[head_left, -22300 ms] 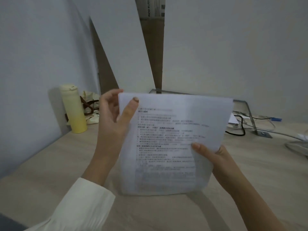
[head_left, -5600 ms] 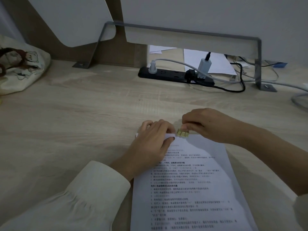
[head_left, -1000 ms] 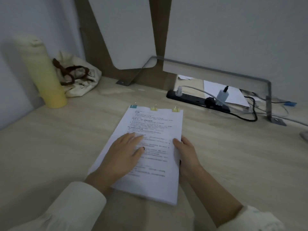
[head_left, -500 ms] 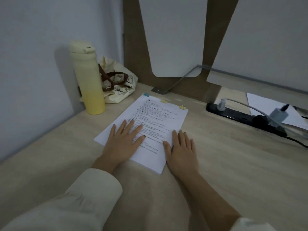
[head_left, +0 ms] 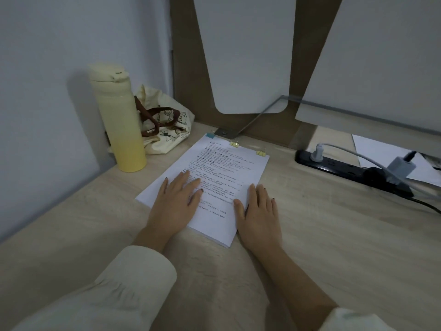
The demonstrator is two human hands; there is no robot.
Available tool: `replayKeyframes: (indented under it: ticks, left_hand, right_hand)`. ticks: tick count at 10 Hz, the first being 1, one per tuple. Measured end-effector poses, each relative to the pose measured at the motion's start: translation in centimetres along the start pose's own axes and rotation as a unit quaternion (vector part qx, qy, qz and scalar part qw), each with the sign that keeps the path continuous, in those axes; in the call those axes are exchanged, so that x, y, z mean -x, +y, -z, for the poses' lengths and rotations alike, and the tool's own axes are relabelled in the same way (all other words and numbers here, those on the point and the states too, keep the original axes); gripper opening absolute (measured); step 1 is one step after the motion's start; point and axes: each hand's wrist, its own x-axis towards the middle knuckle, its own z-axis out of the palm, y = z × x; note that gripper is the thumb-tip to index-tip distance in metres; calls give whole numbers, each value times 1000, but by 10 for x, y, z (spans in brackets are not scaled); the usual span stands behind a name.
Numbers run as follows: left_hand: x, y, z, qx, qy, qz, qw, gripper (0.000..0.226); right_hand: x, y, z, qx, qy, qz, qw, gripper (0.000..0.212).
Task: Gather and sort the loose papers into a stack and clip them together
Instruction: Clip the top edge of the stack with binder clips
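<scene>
A stack of printed white papers [head_left: 222, 168] lies flat on the wooden desk, angled toward the back left. Three small binder clips sit along its far edge: a teal clip [head_left: 210, 135] at the left corner, a yellow clip [head_left: 234, 143] in the middle and another yellow clip [head_left: 261, 152] at the right corner. My left hand [head_left: 175, 201] rests flat on the lower left of the top sheet, fingers spread. My right hand [head_left: 259, 212] lies flat on the desk against the stack's right edge, its thumb on the paper.
A pale yellow bottle [head_left: 117, 118] and a cream cloth bag [head_left: 164, 125] stand at the back left by the wall. A black power strip [head_left: 346, 169] with plugs and cables lies at the right, more white paper [head_left: 381, 151] behind it. A metal bracket foot [head_left: 225, 132] sits just beyond the stack.
The view has swung left and closer over the last second, and the stack has slid toward the back left near the bottle. Both hands have flattened out, the right one now mostly on the desk.
</scene>
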Motion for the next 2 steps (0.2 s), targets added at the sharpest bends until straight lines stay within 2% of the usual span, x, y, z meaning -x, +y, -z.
replayKeyframes:
  ticks: [1, 2]
  left_hand:
    - [10, 4, 1, 15, 61, 8, 998, 48]
    - [34, 8, -3, 23, 83, 30, 996, 63]
  right_hand:
    - [2, 1, 3, -53, 2, -1, 999, 61]
    - [21, 4, 5, -75, -5, 12, 997, 60]
